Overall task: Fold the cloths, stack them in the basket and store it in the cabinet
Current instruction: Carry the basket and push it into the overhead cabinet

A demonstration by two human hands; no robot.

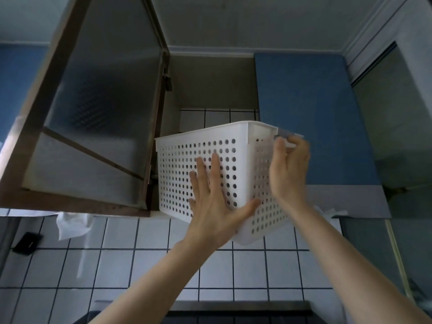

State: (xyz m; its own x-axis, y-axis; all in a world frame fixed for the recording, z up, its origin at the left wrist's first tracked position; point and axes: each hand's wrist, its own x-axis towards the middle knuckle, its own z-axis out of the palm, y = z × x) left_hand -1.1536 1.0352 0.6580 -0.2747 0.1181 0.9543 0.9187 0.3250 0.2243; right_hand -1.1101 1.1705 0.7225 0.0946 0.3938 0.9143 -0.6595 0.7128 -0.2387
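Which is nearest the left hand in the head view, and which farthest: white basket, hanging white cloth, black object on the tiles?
1. White basket: under the left hand, touching.
2. Hanging white cloth: to its left, below the cabinet door.
3. Black object: far left.

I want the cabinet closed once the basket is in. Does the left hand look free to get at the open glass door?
Probably yes. The left hand lies flat and open against the white basket, gripping nothing, and the glass door hangs open just to its left with nothing between them. The right hand holds the basket's rim.
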